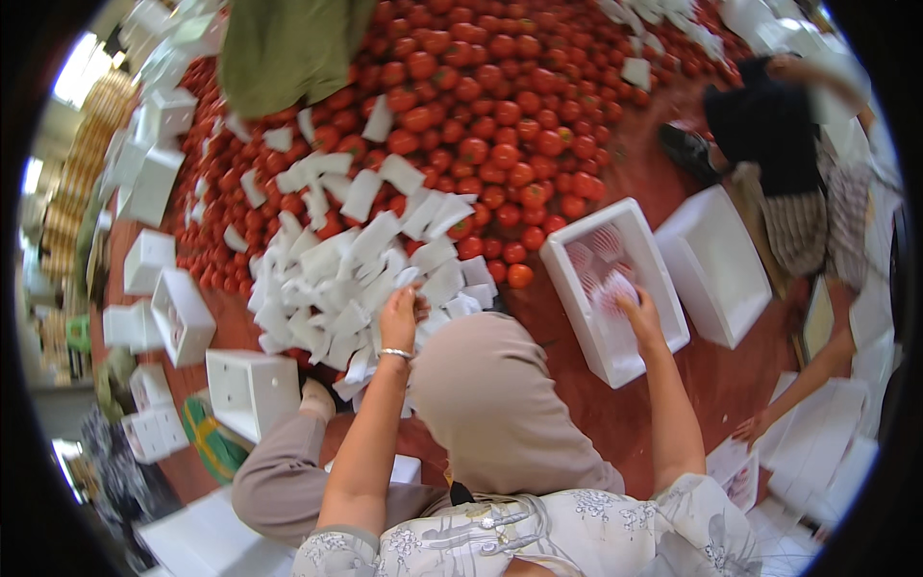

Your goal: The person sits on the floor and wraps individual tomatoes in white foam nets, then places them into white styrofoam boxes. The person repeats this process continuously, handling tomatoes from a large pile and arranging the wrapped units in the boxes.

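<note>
My right hand (643,319) holds a tomato in a white foam net (614,294) inside a white foam box (562,270). Several other net-wrapped tomatoes (606,241) lie at the far end of that box. To the left, my left hand (401,317), with a bracelet at the wrist, has its fingertips closed on a white foam net sleeve (407,276). It is over a heap of flat white foam net sleeves (317,288). Beyond the heap spreads a large pile of loose red tomatoes (497,115).
White foam boxes (252,389) stand at the left, and another box (721,267) is right of mine. An olive cloth (288,58) hangs over the pile. A person (764,137) is at the upper right; another person's arm (807,389) reaches in at the right.
</note>
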Action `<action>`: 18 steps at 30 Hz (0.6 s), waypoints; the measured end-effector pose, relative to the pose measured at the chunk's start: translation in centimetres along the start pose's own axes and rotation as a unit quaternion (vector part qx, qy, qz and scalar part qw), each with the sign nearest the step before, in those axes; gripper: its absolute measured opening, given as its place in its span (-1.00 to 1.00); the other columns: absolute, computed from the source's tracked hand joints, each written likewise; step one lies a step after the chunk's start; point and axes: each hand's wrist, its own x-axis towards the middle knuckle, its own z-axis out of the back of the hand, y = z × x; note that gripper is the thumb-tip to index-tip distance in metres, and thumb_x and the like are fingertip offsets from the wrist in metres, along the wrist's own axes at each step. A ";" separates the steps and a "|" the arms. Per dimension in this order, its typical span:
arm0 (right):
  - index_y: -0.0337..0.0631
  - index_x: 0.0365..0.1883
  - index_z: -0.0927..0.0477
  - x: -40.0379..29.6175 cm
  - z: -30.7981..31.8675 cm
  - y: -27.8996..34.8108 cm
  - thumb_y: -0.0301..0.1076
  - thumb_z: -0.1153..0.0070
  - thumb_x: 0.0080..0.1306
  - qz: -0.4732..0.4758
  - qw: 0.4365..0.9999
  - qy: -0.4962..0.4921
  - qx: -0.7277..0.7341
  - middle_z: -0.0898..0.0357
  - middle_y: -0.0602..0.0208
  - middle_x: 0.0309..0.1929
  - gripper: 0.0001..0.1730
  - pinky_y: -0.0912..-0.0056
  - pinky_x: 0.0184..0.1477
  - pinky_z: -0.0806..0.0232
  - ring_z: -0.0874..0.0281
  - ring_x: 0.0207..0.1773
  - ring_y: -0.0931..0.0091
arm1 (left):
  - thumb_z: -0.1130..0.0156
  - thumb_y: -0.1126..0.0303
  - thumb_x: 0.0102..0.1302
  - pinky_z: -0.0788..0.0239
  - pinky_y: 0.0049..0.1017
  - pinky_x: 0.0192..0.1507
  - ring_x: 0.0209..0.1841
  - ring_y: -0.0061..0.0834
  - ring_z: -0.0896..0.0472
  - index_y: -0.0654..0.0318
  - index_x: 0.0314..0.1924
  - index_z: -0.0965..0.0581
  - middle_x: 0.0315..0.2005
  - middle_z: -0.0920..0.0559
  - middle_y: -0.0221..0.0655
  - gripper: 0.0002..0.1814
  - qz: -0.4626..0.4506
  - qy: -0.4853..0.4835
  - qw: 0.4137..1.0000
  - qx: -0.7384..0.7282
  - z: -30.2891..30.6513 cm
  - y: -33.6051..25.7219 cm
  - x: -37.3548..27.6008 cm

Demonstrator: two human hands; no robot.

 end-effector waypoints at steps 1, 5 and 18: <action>-0.42 0.27 -0.47 0.4 1.0 -2.1 -0.15 -0.40 0.23 -0.032 0.997 -0.025 -0.064 -0.64 0.12 0.08 -0.25 0.32 0.18 -0.44 -0.60 0.13 0.42 | -0.13 0.11 0.54 -0.50 -0.55 -0.27 -0.32 -0.61 -0.64 0.20 0.06 -0.65 -0.35 -0.64 -0.48 -0.65 0.020 -0.041 0.998 0.034 1.4 2.3 -1.0; -0.52 0.26 -0.48 1.8 0.0 -9.3 -0.10 -0.40 0.16 -0.081 0.976 -0.014 -0.201 -0.63 -0.06 0.14 -0.17 0.25 0.19 -0.43 -0.62 0.14 0.24 | -0.20 0.11 0.48 -0.48 -0.57 -0.32 -0.39 -0.63 -0.64 0.19 0.06 -0.66 -0.35 -0.65 -0.47 -0.64 0.068 -0.043 0.991 0.107 3.9 9.6 -4.4; -0.27 0.37 -0.41 -0.2 -16.5 9.5 -0.48 -0.22 0.32 0.315 0.924 0.083 -0.199 -0.45 -0.01 0.33 -0.37 0.23 0.28 -0.40 -0.40 0.40 0.11 | -0.43 0.11 0.17 -0.28 -0.12 0.31 0.27 -0.16 -0.49 -0.01 0.24 -0.59 0.17 -0.59 -0.24 -0.40 -0.376 0.050 0.769 0.515 -4.5 3.7 0.1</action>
